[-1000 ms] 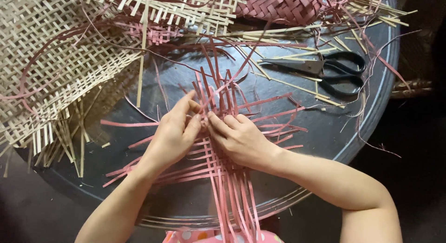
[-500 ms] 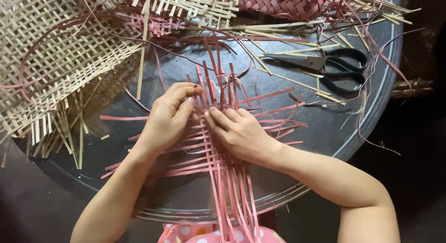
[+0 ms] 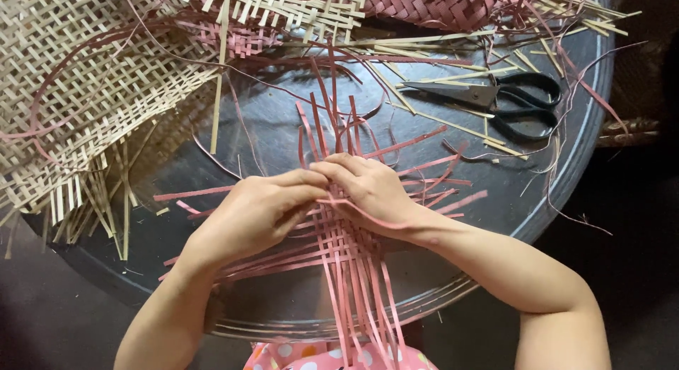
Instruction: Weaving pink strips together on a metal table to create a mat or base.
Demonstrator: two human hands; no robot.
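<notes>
Left hand [image 3: 258, 213]: palm down on the pink strips [image 3: 346, 250], fingers pressed together and stretched toward the right hand; fingertips meet it over the middle of the weave. Whether a strip is pinched under them cannot be told.
Right hand [image 3: 371, 190]: palm down, fingers curled and closed on the weave just beside the left fingertips; one pink strip runs across the wrist side of the hand. The exact pinch is hidden by the fingers.
Pink strips: flat, narrow, crossed over and under each other into a small open weave. It lies on the tray [image 3: 297, 130], at its centre and toward the near rim, under both hands. Loose ends fan out to the far side, to both sides, and over the near rim toward the person.
Tray: round, dark, with a ridged rim; carries the weave, the scissors and loose scraps.
Scissors [image 3: 495, 101]: black handles, blades shut, lying flat on the far right part of the tray, tips pointing left, well apart from both hands.
Tan mat [image 3: 85, 108]: open lattice of pale strips, lying over the far left rim of the tray, frayed ends hanging toward the near side.
Pink mat [image 3: 438, 4]: tight weave, at the far edge of the tray, cut off by the frame.
Pale slivers [image 3: 424, 119]: thin, scattered on the tray around the scissors.
Spotted cloth [image 3: 318, 357]: pink with light dots, at the bottom edge under the hanging strip ends.
</notes>
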